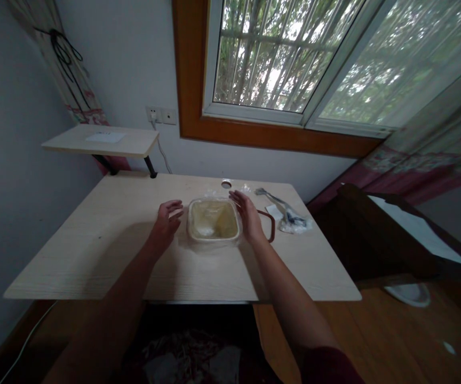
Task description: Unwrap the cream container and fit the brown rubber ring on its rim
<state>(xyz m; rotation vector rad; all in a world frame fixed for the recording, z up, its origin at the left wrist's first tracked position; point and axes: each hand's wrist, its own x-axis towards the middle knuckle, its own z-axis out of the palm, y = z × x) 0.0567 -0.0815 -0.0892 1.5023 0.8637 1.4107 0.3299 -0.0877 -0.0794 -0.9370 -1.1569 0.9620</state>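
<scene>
A pale, rounded rectangular container [213,239] stands on the light wooden desk [210,272] in front of me, with clear plastic film around its rim. Its inside looks yellowish. To its left is my left hand [169,217], fingers apart and a small gap from the wall. My right hand [248,212] is at the right side, fingers stretched out, close to the rim; whether it touches the film I cannot tell. Just right of that hand lies a brown handle-shaped loop [272,226], partly hidden behind the wrist.
A dark long-handled item wrapped in clear plastic [288,213] lies on the right, beside a white paper [273,212]. A raised shelf [106,141] is at the back left. A cable hole [226,184] sits near the rear edge. Dark furniture [390,240] stands at the right.
</scene>
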